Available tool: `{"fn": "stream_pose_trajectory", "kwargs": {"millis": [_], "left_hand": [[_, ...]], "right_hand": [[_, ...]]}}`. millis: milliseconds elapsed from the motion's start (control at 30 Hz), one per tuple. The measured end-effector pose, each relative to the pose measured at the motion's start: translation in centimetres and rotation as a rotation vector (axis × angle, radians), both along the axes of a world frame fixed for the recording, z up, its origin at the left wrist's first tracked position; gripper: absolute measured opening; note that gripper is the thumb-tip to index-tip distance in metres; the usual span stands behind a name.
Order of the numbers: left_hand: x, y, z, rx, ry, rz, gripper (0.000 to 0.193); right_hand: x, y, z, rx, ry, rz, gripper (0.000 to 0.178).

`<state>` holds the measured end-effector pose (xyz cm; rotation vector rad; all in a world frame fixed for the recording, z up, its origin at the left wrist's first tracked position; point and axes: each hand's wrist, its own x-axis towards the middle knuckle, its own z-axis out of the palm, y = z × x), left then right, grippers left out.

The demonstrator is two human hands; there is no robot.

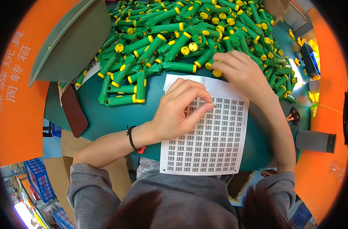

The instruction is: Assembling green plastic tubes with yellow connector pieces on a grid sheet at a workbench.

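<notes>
Beyond the left hand (183, 108) and right hand (242, 72), heaped yellow-ended green tubes (177, 46) appeared light, stiff, best gripped mid-barrel. Beneath the left hand, the label sheet (204, 143) seemed thin, pliable, best held by edges. Left thumb met forefinger, contents unclear; the blurred right hand's grip was indeterminable.

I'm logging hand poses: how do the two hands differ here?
The left hand is over the printed sheet; the right hand is at the green tube pile. The left hand's thumb and forefinger meet; the right hand's grip is unclear. The left wears a black wristband; the right shows none. Neither wears gloves.
</notes>
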<state>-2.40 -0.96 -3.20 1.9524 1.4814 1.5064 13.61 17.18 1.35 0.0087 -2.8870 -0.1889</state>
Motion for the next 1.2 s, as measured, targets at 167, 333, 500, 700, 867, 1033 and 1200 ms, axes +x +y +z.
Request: {"fn": "stream_pose_trajectory", "kwargs": {"millis": [167, 333, 500, 700, 867, 1033, 1200], "left_hand": [[-0.6, 0.0, 0.6, 0.078, -0.051, 0.057, 0.013], [-0.7, 0.6, 4.0, 0.058, -0.182, 0.047, 0.01], [0.9, 1.2, 4.7, -0.114, -0.312, -0.155, 0.009], [1.9, 0.7, 4.0, -0.195, -0.435, -0.171, 0.01], [1.9, 0.6, 3.8, -0.207, -0.405, -0.155, 0.01], [1.9, 0.5, 3.6, -0.192, -0.365, -0.132, 0.01], [1.9, 0.6, 3.5, -0.191, -0.356, -0.122, 0.01]], "right_hand": [[2.3, -3.4, 0.4, -1.079, 0.539, -0.235, 0.024], [4.5, -7.7, -0.9, -1.878, 0.552, -0.397, 0.032], [5.3, -9.3, -2.0, -1.793, 0.599, -0.316, 0.036], [5.3, -10.0, -2.5, -1.696, 0.688, -0.18, 0.036], [5.1, -10.4, -1.9, -1.65, 0.643, -0.275, 0.04], [5.3, -10.4, -2.2, -1.622, 0.642, -0.268, 0.04], [5.4, -10.4, -1.7, -1.613, 0.589, -0.293, 0.039]]}}
